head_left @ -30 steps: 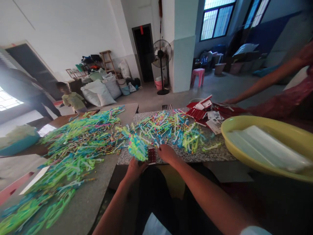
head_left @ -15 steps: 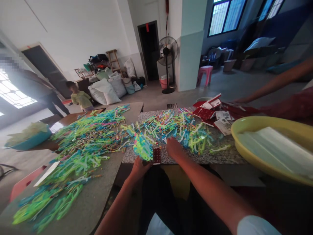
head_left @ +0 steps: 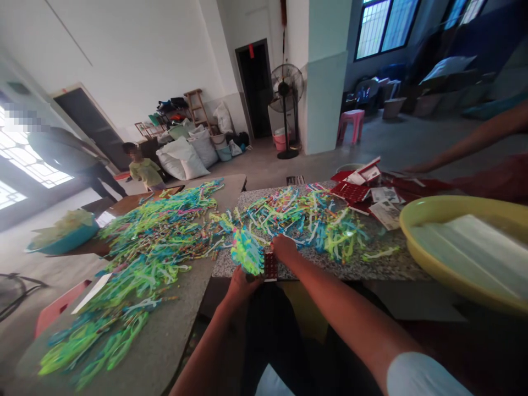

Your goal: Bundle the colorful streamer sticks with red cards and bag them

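My left hand point(head_left: 243, 283) grips the near edge of a dark red card point(head_left: 270, 266) at the front of a speckled stone tabletop point(head_left: 391, 270). A thick bunch of yellow-green and blue beaded cords point(head_left: 247, 251) covers the card's left side. My right hand point(head_left: 284, 249) is closed at the card's far right edge, and what its fingers pinch, if anything, is hidden. Just beyond that hand lies a loose heap of colourful cords point(head_left: 284, 212), with more yellow-green ones on its right.
Left, a grey table point(head_left: 173, 330) carries a large spread of similar cords point(head_left: 152, 234). Red cards point(head_left: 352, 190) are heaped at the right, behind a yellow basin point(head_left: 416, 264). Another person's arm point(head_left: 466, 144) reaches in there. Two people stand at the far left; a fan point(head_left: 284, 88) stands behind.
My right hand has moved left and nearer, from the cord heap to the red card's edge. My left hand keeps its hold. The whole view has shifted slightly.
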Motion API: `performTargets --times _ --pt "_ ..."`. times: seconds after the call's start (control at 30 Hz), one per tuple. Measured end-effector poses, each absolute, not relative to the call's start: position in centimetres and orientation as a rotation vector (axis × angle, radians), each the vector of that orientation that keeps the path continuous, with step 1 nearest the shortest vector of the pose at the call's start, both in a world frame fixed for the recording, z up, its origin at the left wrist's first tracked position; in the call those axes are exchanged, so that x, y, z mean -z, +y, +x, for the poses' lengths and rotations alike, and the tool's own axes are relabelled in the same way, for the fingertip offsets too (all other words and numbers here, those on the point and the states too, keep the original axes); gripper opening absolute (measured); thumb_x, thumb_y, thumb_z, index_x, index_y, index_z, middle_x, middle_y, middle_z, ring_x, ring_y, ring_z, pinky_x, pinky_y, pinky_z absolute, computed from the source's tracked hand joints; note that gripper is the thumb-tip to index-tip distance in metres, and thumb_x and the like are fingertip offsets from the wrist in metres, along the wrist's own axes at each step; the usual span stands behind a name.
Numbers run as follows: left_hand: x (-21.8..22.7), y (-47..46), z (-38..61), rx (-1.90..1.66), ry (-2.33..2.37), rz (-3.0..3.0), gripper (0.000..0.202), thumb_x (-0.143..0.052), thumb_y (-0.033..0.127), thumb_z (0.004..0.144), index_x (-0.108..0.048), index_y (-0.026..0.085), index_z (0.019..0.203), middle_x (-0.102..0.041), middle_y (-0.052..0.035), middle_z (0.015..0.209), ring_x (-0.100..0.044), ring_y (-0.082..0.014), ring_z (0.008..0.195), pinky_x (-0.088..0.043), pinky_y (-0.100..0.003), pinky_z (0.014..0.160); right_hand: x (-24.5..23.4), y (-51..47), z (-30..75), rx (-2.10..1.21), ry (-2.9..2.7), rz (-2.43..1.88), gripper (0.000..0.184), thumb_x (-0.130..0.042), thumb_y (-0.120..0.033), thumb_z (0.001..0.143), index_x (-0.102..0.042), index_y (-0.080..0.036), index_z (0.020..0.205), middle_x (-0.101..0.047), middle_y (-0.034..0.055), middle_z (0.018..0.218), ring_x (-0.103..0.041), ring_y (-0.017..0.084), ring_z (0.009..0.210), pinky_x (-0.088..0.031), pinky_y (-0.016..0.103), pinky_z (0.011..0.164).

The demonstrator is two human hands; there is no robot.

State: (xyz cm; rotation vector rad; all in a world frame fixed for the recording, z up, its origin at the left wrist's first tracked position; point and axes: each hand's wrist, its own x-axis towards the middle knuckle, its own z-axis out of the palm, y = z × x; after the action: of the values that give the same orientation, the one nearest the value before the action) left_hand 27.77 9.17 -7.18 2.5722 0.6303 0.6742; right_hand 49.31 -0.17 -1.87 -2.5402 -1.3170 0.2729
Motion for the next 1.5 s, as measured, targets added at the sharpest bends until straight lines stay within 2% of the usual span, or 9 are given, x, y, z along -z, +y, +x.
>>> performTargets --times 0.2,0.4,0.57,0.73,1.0,1.2,1.3,1.4,1.5 --pt "7.2 9.1 27.9 -0.712 0.571 2.584 0.036 -0.076 0.044 0.081 -0.072 0.017 0.107 -0.075 -0.0116 0.106 -0.07 -0.0293 0.104 -0.058 -0.045 0.095 2.7 -1.6 51.3 -0.464 -1.036 -2.31 0.034 -0.054 -0.038 0.099 -0.076 -0.014 0.09 -0.076 0.0114 0.09 -0.069 0.022 0.083 -0.046 0.028 0.073" --pt "7.6 9.2 27.8 -0.728 0.568 2.597 0.038 -0.081 0.042 0.077 -0.073 0.018 0.106 -0.076 -0.0123 0.105 -0.071 -0.0311 0.105 -0.058 -0.047 0.096 4.0 -2.1 50.3 -0.595 -0.94 -1.885 0.023 -0.058 -0.03 0.094 -0.072 -0.015 0.086 -0.073 0.0018 0.077 -0.062 0.014 0.07 -0.04 0.023 0.066" --pt "7.5 9.2 27.8 -0.713 0.571 2.586 0.041 -0.082 0.04 0.076 -0.073 0.018 0.109 -0.075 -0.0129 0.109 -0.07 -0.0316 0.108 -0.058 -0.047 0.097 4.4 -2.2 49.2 -0.414 -1.139 -2.006 0.019 -0.06 -0.029 0.096 -0.067 -0.016 0.084 -0.07 0.0024 0.082 -0.058 0.014 0.076 -0.033 0.023 0.068" --pt "7.6 9.2 27.8 -0.725 0.544 2.579 0.04 -0.082 0.041 0.077 -0.073 0.018 0.108 -0.075 -0.0115 0.107 -0.07 -0.0303 0.108 -0.058 -0.045 0.097 3.6 -2.4 49.1 -0.294 -1.337 -2.14 0.018 -0.057 -0.032 0.1 -0.066 -0.017 0.096 -0.07 0.0054 0.092 -0.059 0.016 0.084 -0.03 0.025 0.07" --pt "8.0 9.3 28.0 -0.722 0.573 2.568 0.044 -0.082 0.042 0.076 -0.072 0.018 0.111 -0.075 -0.0118 0.109 -0.069 -0.0304 0.11 -0.057 -0.046 0.1 2.6 -2.8 48.3 -0.286 -1.486 -2.206 0.022 -0.05 -0.032 0.104 -0.065 -0.017 0.107 -0.071 0.0097 0.108 -0.063 0.02 0.102 -0.036 0.027 0.082" --pt "7.9 9.4 27.9 -0.717 0.61 2.566 0.039 -0.079 0.047 0.076 -0.073 0.019 0.103 -0.076 -0.012 0.106 -0.07 -0.0308 0.106 -0.058 -0.047 0.097 2.7 -2.5 47.2 -0.293 -1.433 -2.296 0.029 -0.048 -0.034 0.103 -0.068 -0.015 0.113 -0.072 0.0134 0.116 -0.066 0.023 0.109 -0.043 0.028 0.086" --pt "8.1 9.8 27.9 -0.731 0.604 2.578 0.039 -0.077 0.05 0.077 -0.073 0.018 0.1 -0.076 -0.012 0.103 -0.071 -0.031 0.102 -0.059 -0.047 0.094 1.9 -2.2 47.7 -0.392 -1.447 -2.345 0.027 -0.053 -0.029 0.098 -0.072 -0.015 0.111 -0.074 0.0138 0.112 -0.069 0.024 0.104 -0.045 0.027 0.081" --pt "8.2 10.0 27.9 -0.753 0.572 2.607 0.04 -0.077 0.051 0.077 -0.074 0.019 0.1 -0.077 -0.0124 0.102 -0.072 -0.0316 0.101 -0.06 -0.046 0.09 0.6 -2.1 49.7 -0.529 -1.498 -2.321 0.021 -0.06 -0.027 0.091 -0.078 -0.016 0.092 -0.077 0.0107 0.098 -0.07 0.021 0.092 -0.045 0.025 0.076" --pt "8.3 9.9 27.9 -0.798 0.546 2.623 0.038 -0.076 0.052 0.078 -0.074 0.02 0.098 -0.077 -0.0123 0.101 -0.072 -0.0317 0.1 -0.061 -0.045 0.088 -0.8 -2.3 52.9 -0.459 -1.283 -2.431 0.027 -0.053 -0.023 0.093 -0.079 -0.014 0.092 -0.077 0.0121 0.094 -0.07 0.021 0.087 -0.046 0.026 0.076"
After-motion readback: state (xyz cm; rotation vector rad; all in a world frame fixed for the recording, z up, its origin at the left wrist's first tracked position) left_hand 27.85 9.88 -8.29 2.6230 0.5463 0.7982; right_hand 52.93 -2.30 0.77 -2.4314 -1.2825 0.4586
